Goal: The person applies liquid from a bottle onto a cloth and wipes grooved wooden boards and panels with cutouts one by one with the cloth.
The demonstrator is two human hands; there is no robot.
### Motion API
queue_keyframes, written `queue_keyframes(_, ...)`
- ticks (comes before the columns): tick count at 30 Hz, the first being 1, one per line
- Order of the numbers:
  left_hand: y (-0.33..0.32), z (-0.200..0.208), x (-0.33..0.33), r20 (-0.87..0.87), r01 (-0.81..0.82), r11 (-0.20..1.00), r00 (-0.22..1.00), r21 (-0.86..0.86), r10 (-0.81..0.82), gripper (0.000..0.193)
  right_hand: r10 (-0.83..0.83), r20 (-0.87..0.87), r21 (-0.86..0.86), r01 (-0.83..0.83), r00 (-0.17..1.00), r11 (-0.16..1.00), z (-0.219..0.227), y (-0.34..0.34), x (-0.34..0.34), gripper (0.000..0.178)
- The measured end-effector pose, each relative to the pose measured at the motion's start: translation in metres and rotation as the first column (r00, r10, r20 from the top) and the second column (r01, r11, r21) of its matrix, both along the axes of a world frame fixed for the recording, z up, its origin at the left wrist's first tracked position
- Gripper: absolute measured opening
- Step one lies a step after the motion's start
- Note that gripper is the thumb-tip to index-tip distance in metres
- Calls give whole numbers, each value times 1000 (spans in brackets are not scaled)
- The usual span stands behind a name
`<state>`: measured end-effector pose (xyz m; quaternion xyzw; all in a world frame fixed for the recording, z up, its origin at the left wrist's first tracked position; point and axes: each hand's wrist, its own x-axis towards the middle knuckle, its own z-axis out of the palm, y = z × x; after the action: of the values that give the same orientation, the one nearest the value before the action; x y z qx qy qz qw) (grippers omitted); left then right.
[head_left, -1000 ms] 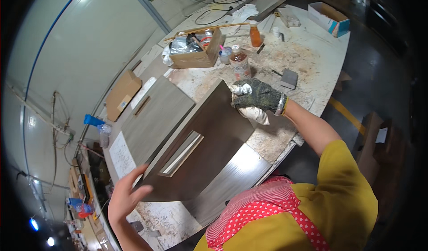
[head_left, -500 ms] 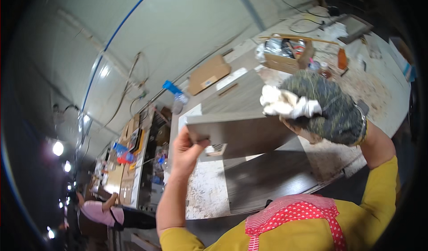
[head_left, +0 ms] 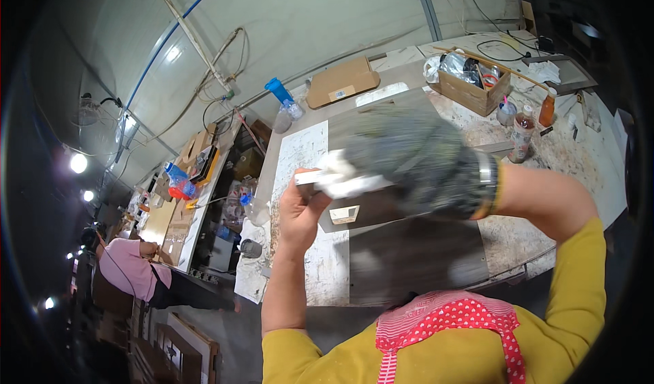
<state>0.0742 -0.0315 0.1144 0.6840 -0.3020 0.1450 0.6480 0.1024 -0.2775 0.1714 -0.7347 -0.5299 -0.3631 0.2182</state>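
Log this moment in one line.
left hand: bare, grips slotted panel | right hand: gloved, blurred, holds white cloth at panel's edge | worktable: below

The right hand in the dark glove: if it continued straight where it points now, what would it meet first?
Probably the left hand, at the end of the panel, just past the white cloth at the right hand; the depth between them is unclear.
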Motion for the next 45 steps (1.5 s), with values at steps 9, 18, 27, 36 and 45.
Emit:
queue_keyframes(9, 28, -5, -1, -67, -137, 990, 989, -23, 136, 17, -41, 150, -320, 88, 988, 943, 15, 45, -12, 34)
queue_keyframes(18, 38, -12, -3, 46, -217, 969, 976, 120, 213, 30, 186, 278, -131, -155, 942, 979, -3, 74, 12, 43)
queue_keyframes(27, 58, -43, 12, -182, -79, 997, 980, 13, 80, 60, 176, 211, -49, -169, 961, 984, 10, 70, 5, 31)
queue_keyframes(36, 45, -19, -5, -71, -193, 974, 980, -116, 185, 25, -232, 232, -191, 278, 945, 941, -8, -10, 26, 41)
queue_keyframes(45, 54, -42, -11, -77, -268, 908, 963, -323, 257, 35, -164, -159, 84, 179, 974, 980, -66, 0, 36, 33)
